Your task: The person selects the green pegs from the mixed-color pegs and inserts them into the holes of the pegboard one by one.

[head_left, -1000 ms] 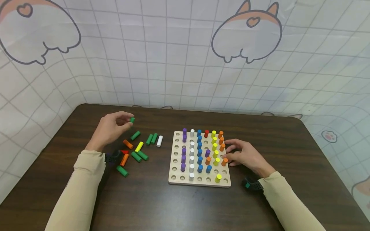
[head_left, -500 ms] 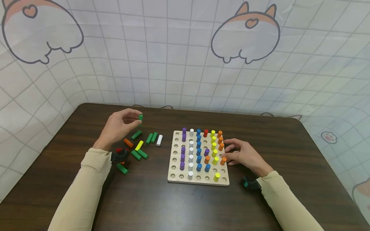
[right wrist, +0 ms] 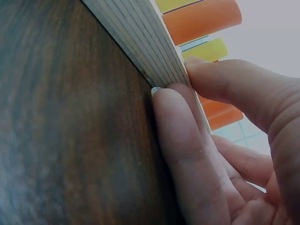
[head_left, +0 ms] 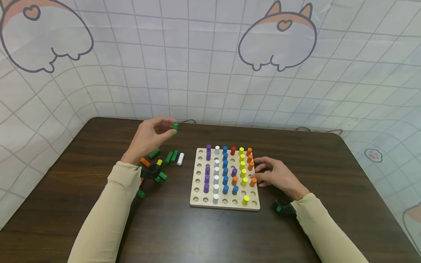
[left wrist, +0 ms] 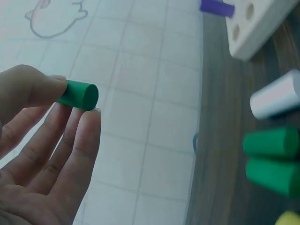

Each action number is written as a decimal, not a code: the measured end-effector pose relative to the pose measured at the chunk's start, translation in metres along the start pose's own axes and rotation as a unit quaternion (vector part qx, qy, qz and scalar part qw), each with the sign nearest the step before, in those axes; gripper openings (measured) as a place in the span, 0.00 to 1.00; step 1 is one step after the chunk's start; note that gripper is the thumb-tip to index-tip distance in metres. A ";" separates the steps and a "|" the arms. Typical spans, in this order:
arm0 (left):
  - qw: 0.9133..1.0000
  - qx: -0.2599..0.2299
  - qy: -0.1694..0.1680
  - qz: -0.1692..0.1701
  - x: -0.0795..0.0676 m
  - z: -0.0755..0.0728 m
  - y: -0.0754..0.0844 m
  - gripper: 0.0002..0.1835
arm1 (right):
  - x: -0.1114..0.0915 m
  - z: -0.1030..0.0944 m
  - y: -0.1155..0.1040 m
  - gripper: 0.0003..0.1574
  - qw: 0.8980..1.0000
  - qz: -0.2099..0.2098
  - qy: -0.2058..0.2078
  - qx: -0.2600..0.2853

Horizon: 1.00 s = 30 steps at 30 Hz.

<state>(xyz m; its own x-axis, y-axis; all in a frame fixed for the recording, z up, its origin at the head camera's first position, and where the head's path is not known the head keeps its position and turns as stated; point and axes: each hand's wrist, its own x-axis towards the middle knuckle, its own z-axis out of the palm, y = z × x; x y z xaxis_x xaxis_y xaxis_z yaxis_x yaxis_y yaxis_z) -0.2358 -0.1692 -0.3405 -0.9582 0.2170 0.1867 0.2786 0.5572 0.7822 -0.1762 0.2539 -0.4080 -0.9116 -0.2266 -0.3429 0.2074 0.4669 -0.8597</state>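
Note:
My left hand [head_left: 151,138] pinches a green peg [left wrist: 80,95] between thumb and fingertips, held up above the table at the back left. The wooden pegboard [head_left: 195,194] lies flat in the middle, with upright purple, white, blue, yellow and orange pegs in columns and a red peg [head_left: 233,151] at the back. At the board's right edge, my right hand [head_left: 279,178] holds it. In the right wrist view the thumb rests on the board's top edge and the fingers touch its layered side [right wrist: 145,40].
Loose pegs lie left of the board: a white peg [head_left: 180,159], several green pegs [head_left: 169,157], an orange peg [head_left: 145,162] and a yellow peg [head_left: 159,162]. The left wrist and its strap partly cover others. Behind the dark table [head_left: 210,233] hangs a white gridded cloth [head_left: 158,73].
My left hand has moved right and slightly away with the green peg, its forearm now covering more of the loose pegs. The right hand stays at the board's edge.

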 end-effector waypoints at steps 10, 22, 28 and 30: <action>0.999 -0.038 -0.014 0.006 0.010 0.019 0.012 0.18 | 0.003 0.001 0.004 0.43 1.000 0.009 0.003 -0.006; 0.997 -0.076 -0.020 0.024 0.023 0.038 0.028 0.19 | 0.001 0.000 0.000 0.43 1.000 0.004 0.001 -0.003; 0.995 -0.084 -0.022 0.041 0.025 0.047 0.031 0.17 | 0.001 -0.001 0.001 0.43 1.000 0.005 0.004 -0.005; 0.995 -0.083 -0.027 0.042 0.026 0.050 0.030 0.17 | 0.001 -0.001 0.002 0.44 1.000 0.005 0.005 -0.004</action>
<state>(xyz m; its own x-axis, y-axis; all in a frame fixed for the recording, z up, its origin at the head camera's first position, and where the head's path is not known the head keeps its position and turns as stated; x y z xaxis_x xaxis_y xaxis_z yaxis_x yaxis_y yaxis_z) -0.2492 -0.1068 -0.3423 -0.9258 0.3019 0.2275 0.3390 0.3965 0.8531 -0.1771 0.2551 -0.4095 -0.9130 -0.2127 -0.3482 0.2147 0.4753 -0.8532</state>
